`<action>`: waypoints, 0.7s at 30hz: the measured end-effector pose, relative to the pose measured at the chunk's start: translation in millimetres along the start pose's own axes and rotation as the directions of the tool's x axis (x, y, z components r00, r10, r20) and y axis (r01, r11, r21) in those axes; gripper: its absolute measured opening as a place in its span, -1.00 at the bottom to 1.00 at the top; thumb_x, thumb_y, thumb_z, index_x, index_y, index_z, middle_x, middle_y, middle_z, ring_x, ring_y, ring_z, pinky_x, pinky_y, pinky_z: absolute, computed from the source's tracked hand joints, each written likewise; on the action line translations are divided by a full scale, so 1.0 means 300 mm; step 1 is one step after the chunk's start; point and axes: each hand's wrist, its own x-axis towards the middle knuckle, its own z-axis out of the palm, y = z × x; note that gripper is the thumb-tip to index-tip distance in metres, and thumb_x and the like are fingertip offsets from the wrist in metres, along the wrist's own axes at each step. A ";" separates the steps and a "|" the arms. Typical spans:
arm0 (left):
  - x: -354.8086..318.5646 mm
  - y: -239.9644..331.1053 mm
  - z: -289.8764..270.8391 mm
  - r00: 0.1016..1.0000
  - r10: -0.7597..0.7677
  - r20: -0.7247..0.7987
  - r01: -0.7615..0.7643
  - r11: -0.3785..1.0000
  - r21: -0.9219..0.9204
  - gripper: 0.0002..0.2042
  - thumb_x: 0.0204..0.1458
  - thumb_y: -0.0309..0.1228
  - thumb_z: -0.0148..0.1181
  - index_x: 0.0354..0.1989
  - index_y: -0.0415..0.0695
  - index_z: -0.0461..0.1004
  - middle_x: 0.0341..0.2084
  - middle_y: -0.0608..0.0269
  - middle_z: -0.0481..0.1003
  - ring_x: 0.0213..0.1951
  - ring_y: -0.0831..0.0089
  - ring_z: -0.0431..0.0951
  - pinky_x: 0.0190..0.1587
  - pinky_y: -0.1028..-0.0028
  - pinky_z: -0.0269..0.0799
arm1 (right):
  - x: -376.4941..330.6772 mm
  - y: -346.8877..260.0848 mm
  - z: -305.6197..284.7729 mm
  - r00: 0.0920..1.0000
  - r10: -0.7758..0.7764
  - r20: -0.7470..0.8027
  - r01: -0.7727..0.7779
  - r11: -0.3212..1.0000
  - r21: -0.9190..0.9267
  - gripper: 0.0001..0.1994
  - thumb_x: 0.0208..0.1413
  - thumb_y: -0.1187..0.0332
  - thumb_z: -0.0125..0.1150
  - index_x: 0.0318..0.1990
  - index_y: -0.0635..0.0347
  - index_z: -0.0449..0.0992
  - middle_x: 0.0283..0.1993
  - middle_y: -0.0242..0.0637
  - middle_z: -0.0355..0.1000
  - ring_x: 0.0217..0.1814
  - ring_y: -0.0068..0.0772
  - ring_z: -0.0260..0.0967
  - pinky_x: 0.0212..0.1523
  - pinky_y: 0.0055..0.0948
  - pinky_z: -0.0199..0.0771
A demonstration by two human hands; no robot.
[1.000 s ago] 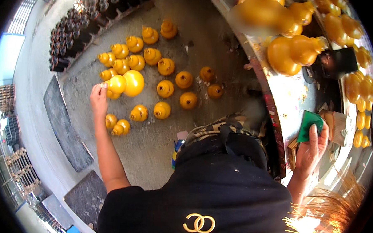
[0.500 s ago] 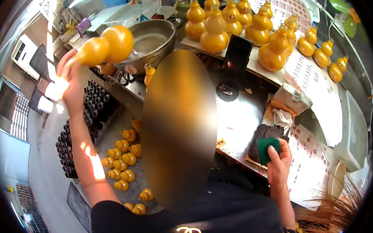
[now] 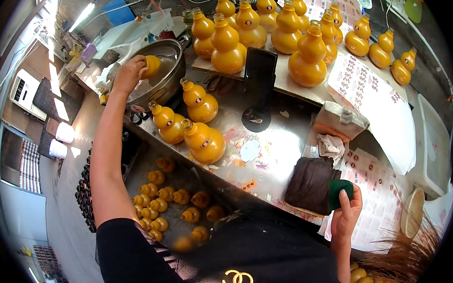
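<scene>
At the far left, my left hand [image 3: 130, 75] is closed on a yellow gourd-shaped bottle [image 3: 152, 66], which it holds down inside a round metal basin [image 3: 179, 70]; the bottle's lower part is hidden. On the right, my right hand [image 3: 349, 212] pinches a flat green scraper [image 3: 338, 193] between thumb and fingers. The scraper overlaps the right edge of a dark brown pad [image 3: 309, 181] on the bench. Three yellow gourd bottles with small round labels lie tilted on the metal bench right of the basin, the nearest gourd bottle [image 3: 206, 144] at the front edge.
Several gourd bottles [image 3: 228, 52] stand on a raised board at the back, near a black phone on a stand [image 3: 259, 74]. Label sheets [image 3: 365, 87] and a white block [image 3: 342, 120] lie to the right. More gourds [image 3: 159, 204] rest below the bench.
My left hand has brought its gourd bottle from the raised position at the left down into the basin. The view has shifted. My right hand still holds the scraper by the pad.
</scene>
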 end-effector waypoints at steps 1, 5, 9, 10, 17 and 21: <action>0.003 0.002 -0.005 0.998 0.046 0.051 -0.046 0.999 0.007 -0.88 -0.02 -0.46 0.16 -0.32 -0.20 0.52 -0.14 0.28 0.49 -0.22 0.15 0.53 -0.18 0.27 0.46 | 0.005 0.002 -0.001 1.000 0.007 -0.008 -0.007 1.000 0.002 -0.77 0.13 0.50 0.18 -0.07 0.27 0.38 -0.19 -0.37 0.42 -0.16 -0.60 0.36 -0.08 -0.57 0.37; 0.025 -0.001 0.006 0.966 0.113 0.233 -0.113 0.994 -0.011 -0.84 0.00 -0.48 0.08 -0.24 -0.20 0.50 -0.11 0.19 0.48 -0.16 0.11 0.51 -0.14 0.28 0.44 | 0.022 0.021 -0.017 1.000 0.019 -0.006 -0.019 1.000 -0.021 -0.79 0.15 0.50 0.15 -0.07 0.24 0.37 -0.17 -0.35 0.44 -0.14 -0.56 0.39 -0.04 -0.54 0.39; 0.054 0.028 -0.003 0.922 0.082 0.378 -0.073 0.997 -0.036 -0.82 0.02 -0.46 0.03 -0.22 -0.18 0.50 -0.12 0.15 0.46 -0.16 0.09 0.51 -0.15 0.28 0.43 | 0.032 0.022 0.002 0.999 0.038 -0.023 -0.038 0.999 -0.007 -0.79 0.14 0.50 0.17 -0.08 0.25 0.38 -0.19 -0.37 0.42 -0.17 -0.60 0.36 -0.08 -0.58 0.38; 0.045 -0.002 0.014 0.915 0.133 0.381 -0.145 0.989 0.004 -0.83 0.03 -0.44 0.04 -0.23 -0.17 0.50 -0.16 0.13 0.45 -0.18 0.09 0.51 -0.16 0.27 0.42 | 0.034 0.019 0.009 0.999 0.047 -0.022 -0.047 0.999 0.002 -0.79 0.13 0.50 0.18 -0.08 0.25 0.38 -0.20 -0.38 0.41 -0.18 -0.61 0.35 -0.10 -0.59 0.37; 0.055 -0.037 0.034 0.986 0.028 0.163 -0.063 0.976 0.210 -0.83 -0.05 -0.32 0.21 -0.33 -0.13 0.49 -0.30 0.16 0.37 -0.20 0.15 0.49 -0.18 0.21 0.40 | 0.040 0.025 0.008 0.999 0.033 -0.036 -0.035 0.998 -0.051 -0.79 0.14 0.49 0.17 -0.08 0.26 0.38 -0.18 -0.38 0.41 -0.16 -0.61 0.34 -0.06 -0.58 0.35; 0.040 -0.068 0.000 0.978 0.185 0.095 -0.204 0.946 0.254 -0.82 -0.04 -0.36 0.18 -0.25 -0.08 0.48 -0.19 0.21 0.37 -0.08 0.22 0.44 -0.09 0.23 0.36 | 0.039 0.031 -0.001 0.999 0.040 -0.026 -0.041 0.998 -0.050 -0.80 0.15 0.49 0.16 -0.08 0.25 0.38 -0.17 -0.36 0.42 -0.13 -0.57 0.36 -0.03 -0.56 0.35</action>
